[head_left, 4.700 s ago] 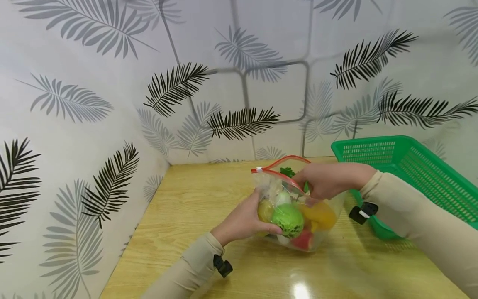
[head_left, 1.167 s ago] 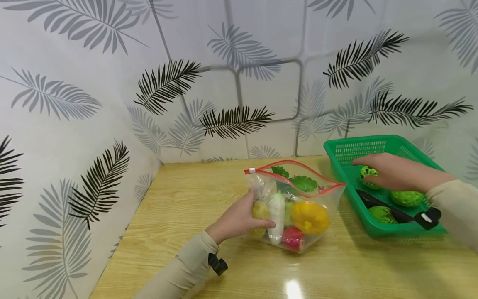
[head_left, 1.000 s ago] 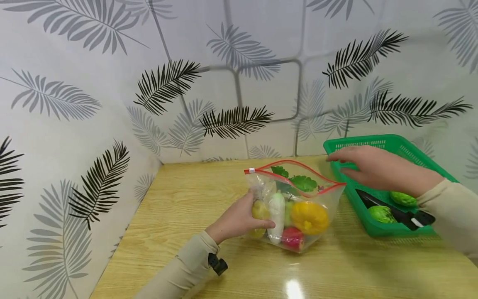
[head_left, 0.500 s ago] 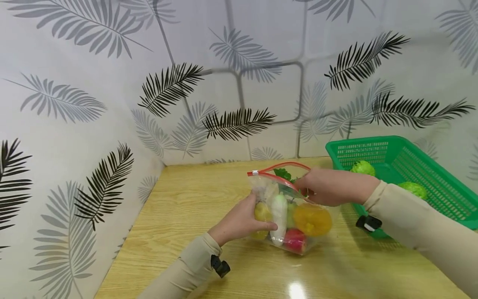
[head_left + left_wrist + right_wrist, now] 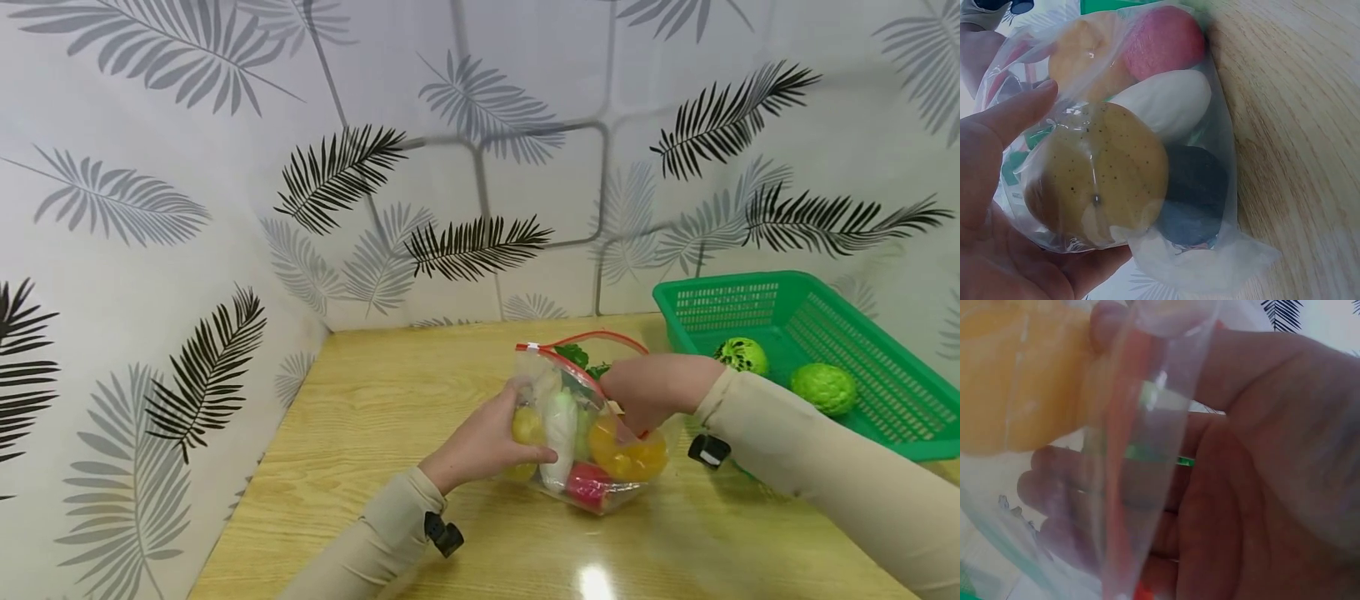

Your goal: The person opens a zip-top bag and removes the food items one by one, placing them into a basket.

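Observation:
A clear zip bag with a red zip edge stands on the table, its mouth open. My left hand grips its left side, thumb in front, around a yellow-brown speckled fruit. Through the plastic show a white radish, a red fruit, a yellow pumpkin, a dark round item and green leaves. My right hand reaches down through the mouth, its fingers inside the bag. In the right wrist view its thumb tip overlaps the pumpkin's edge, with the other fingers extended below.
A green plastic basket stands at the right, close to the bag. In it lie a speckled green ball and a bumpy green vegetable; my right sleeve hides its near end. A leaf-patterned curtain hangs behind the table.
A green speckled ball seen in the bag earlier is gone from there; green vegetables now lie in the basket. My right hand has come from over the basket and deeper into the bag. The left stays.

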`<state>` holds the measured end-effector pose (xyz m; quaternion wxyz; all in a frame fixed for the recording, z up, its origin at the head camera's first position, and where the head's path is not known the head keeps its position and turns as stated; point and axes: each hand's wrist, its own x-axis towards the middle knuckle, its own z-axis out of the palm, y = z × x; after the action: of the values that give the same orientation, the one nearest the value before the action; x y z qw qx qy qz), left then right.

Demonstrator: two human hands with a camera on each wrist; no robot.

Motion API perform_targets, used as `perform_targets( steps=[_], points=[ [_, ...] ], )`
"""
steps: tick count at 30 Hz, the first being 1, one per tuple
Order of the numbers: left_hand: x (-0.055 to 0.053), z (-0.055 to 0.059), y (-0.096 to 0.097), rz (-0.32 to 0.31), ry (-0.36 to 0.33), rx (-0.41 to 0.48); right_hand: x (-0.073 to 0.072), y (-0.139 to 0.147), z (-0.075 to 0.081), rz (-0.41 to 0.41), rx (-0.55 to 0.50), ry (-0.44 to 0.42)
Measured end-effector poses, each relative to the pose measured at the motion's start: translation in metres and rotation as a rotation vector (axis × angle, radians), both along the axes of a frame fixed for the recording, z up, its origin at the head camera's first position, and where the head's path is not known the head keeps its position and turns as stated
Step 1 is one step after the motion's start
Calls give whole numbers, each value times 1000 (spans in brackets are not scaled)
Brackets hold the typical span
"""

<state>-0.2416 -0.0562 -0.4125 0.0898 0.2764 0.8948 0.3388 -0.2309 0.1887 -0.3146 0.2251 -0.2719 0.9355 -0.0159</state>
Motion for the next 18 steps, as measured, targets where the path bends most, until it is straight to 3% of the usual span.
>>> perform_targets(
  steps=[10, 18],
  points=[
    [1, 0, 1, 5, 3, -9, 1, 1, -7, -9, -12, -9],
    [1, 0, 1, 15, -4, -25, 1, 16, 0, 84, -177, 117]
  ],
)
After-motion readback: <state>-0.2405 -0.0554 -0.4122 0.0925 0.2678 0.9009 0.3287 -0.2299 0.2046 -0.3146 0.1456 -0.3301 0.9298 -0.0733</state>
